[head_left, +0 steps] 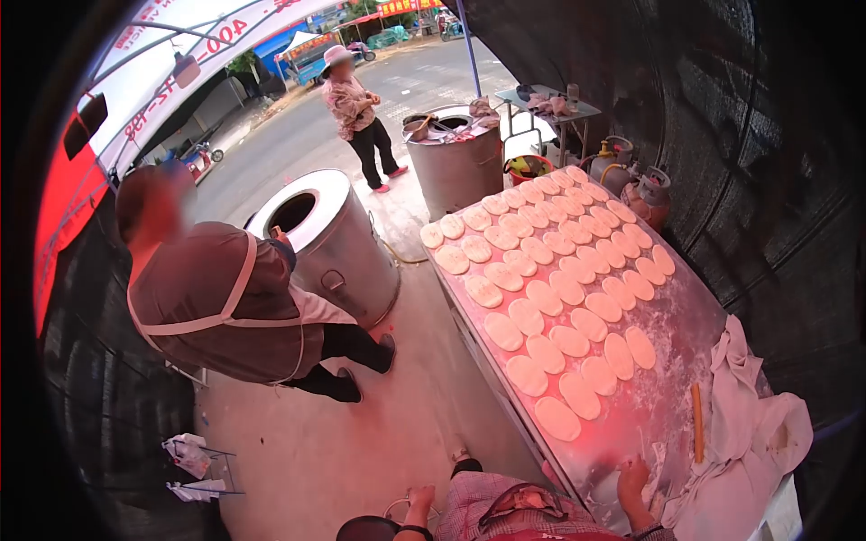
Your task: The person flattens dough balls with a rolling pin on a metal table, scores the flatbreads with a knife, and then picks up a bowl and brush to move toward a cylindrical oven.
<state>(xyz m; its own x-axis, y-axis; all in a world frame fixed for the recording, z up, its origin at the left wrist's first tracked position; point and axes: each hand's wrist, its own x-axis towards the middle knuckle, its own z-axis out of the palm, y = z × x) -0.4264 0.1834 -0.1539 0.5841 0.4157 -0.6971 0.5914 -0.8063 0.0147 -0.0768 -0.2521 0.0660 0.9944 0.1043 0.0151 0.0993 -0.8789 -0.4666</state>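
Note:
Rows of flat oval dough pieces (568,341) cover much of the metal table (667,388). Over its floury near end is my right hand (634,476), fingers bent, close to a dark blurred patch; what it holds, if anything, I cannot make out. My left hand (419,499) is closed, low beside the table, next to a thin curved wire and a dark round object (367,528) cut off by the bottom edge. What sits inside its fingers is hidden. Right of my right hand lie a rolling pin (697,424) and a crumpled white cloth (744,419).
A co-worker in an apron (225,298) stands at a round metal drum oven (347,261). Another person (352,113) stands near a second drum (451,167) with items on top. Gas cylinders (645,194) stand behind the table. A rack with bags (203,464) is at lower left.

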